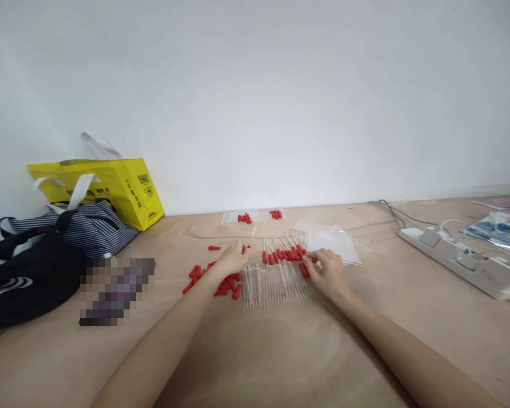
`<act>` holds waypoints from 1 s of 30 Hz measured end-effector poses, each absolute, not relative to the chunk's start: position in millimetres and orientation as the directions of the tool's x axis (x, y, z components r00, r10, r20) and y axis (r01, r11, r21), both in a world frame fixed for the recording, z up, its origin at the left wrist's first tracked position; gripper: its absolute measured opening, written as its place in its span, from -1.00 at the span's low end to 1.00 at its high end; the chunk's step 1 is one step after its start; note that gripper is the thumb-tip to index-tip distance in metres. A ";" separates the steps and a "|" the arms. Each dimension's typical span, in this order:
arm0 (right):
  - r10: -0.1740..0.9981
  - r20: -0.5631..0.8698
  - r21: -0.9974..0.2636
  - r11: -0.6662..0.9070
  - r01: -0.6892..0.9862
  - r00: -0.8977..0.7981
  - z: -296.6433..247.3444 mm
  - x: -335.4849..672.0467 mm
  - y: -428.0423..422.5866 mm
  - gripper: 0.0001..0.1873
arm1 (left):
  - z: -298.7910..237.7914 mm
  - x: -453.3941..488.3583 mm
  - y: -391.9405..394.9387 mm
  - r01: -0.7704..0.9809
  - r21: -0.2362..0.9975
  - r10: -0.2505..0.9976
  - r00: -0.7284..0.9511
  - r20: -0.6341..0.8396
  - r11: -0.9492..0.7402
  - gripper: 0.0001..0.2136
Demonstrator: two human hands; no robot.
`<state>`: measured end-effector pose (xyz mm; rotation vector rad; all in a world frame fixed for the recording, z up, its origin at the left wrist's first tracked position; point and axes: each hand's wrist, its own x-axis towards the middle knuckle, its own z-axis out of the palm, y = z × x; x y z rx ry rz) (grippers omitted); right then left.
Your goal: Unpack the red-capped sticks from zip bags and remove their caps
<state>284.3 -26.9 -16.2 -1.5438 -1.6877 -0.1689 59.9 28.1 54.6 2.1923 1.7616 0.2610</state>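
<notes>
My left hand (237, 256) is closed in a pinch, with the end of a red rubber bulb (249, 247) showing at its fingertips. A thin clear tube rises just beyond it; whether the two are joined I cannot tell. At the right end of a row of droppers with red bulbs (287, 255), my right hand (326, 269) pinches at a red bulb, its fingers partly covering it. Below that row lies a bank of clear glass dropper tubes (272, 283) without bulbs. Loose red bulbs (228, 286) are heaped beside and under my left forearm.
Clear plastic bags (334, 241) lie behind my right hand; another with red-bulbed droppers (253, 216) is by the wall. To the left are a yellow bag (140, 198), a striped bag (96, 229), a black bag (34, 277) and a blurred item. A power strip (454, 258) stands right.
</notes>
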 end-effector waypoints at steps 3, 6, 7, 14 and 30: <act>0.605 0.790 -0.232 0.453 0.861 -0.105 -13.5 266.8 -36.5 -0.81 | 47.5 43.3 1.4 0.898 0.333 0.957 0.277 0.082 -0.288 -0.84; 0.459 0.836 -0.024 0.579 0.815 -0.302 -9.6 242.7 -48.5 -0.71 | 28.4 29.6 -23.2 0.793 0.135 0.771 0.514 0.376 -0.594 -0.86; 0.426 0.831 0.027 0.612 0.791 -0.358 -9.1 235.1 -51.7 -0.69 | 21.2 26.3 -29.4 0.751 0.068 0.694 0.565 0.446 -0.656 -0.86; 0.380 0.815 0.083 0.670 0.738 -0.437 -23.1 210.7 -56.3 -0.84 | -7.0 23.6 -45.6 0.617 0.015 0.443 0.547 0.711 -0.787 -0.87; 0.433 0.740 0.056 0.723 0.689 -0.515 -25.9 217.7 -65.3 -0.82 | -7.1 17.5 -53.4 0.604 -0.103 0.409 0.644 0.646 -0.790 -0.83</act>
